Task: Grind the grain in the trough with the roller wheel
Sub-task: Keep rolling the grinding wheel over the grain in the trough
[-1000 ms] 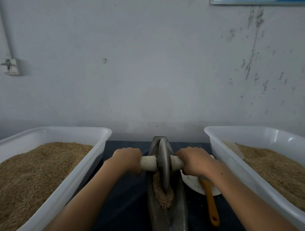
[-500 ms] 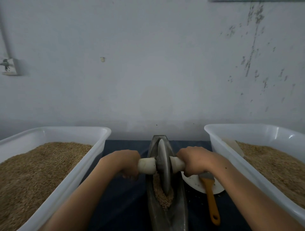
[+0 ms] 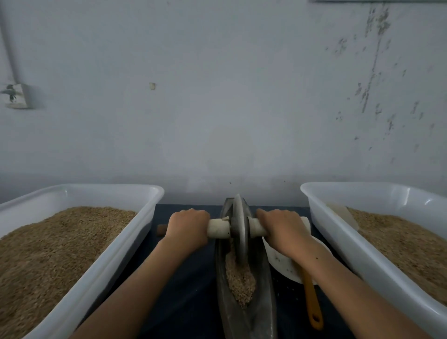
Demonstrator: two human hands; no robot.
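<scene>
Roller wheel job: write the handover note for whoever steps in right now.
Left hand grips the axle handle on its side of the roller wheel; right hand grips the other side.
The wheel stands upright in the far part of the trough.
Grain lies heaped in the near part, looking largely whole.
Left to do: roll the wheel back over the heap, repeating until ground.

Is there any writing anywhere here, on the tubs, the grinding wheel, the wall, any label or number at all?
No readable text anywhere in view.
White plastic tub on the left: no label showing.
White plastic tub on the right: no label showing.
Grey metal roller wheel and dark boat-shaped trough: no markings visible.
Small fixture on the pale wall: only a dark smudge-like shape, not legible.
Framed edge at the top right: cut off, nothing readable.
</scene>
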